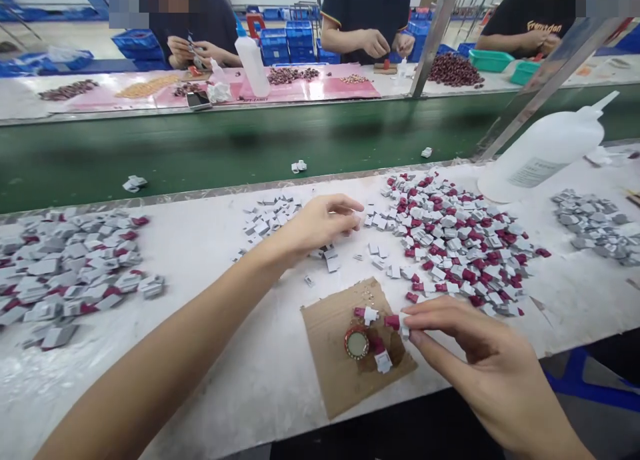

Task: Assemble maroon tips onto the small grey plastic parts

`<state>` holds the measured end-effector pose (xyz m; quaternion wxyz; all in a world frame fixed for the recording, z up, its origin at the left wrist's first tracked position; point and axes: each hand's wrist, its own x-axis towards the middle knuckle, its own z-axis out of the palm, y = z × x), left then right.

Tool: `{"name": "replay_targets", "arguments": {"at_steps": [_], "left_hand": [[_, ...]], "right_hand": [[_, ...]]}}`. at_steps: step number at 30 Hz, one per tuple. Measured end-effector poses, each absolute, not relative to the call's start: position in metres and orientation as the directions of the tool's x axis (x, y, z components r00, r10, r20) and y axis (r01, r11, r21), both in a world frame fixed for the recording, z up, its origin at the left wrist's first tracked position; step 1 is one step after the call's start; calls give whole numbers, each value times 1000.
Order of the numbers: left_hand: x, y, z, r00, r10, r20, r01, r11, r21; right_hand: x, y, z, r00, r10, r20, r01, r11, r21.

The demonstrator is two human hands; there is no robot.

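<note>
Part (393,322), white with a maroon end, lies crosswise over the right edge of the cardboard (325,343), pinched between fingertips of your nearer right hand (483,353), maroon toward the bottle cap (357,345), while your left hand (323,223) hovers half-curled beyond the far edge, its hold impossible to tell.

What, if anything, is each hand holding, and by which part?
The right hand pinches a maroon-and-white piece by its white end. Whether the left hand holds anything cannot be told.
</note>
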<state>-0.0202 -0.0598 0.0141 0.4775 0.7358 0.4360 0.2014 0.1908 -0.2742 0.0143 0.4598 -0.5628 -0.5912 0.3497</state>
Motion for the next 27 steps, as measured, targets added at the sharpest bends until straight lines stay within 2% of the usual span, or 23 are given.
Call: {"name": "replay_targets", "arguments": {"at_steps": [2,4,7,15,21,24,27], "left_hand": [[-32,-80,21,502,837,-218,266,90,960],[-41,-98,23,468,829,-305,84,302,950],[-50,-121,22,427,827,-366,-32,419,907],[-59,-156,18,428,780,-457,-64,530,845],[-54,-163,13,499,752,-431,-55,524,850],[-48,-162,15,475,756,-450,40,492,870],[-42,-162,22,447,778,-442,83,456,886]], "right_hand": [[185,-280,12,24,984,178,350,158,-923],[180,-283,9,-13,983,184,345,177,-922],[175,-284,5,-66,982,175,327,187,-926],[166,-286,-1,-94,983,156,324,179,-929],[172,-283,7,33,992,121,263,108,-959],[180,-274,4,152,988,38,129,18,-991],[183,-262,-2,261,958,-119,-115,-91,-989]]}}
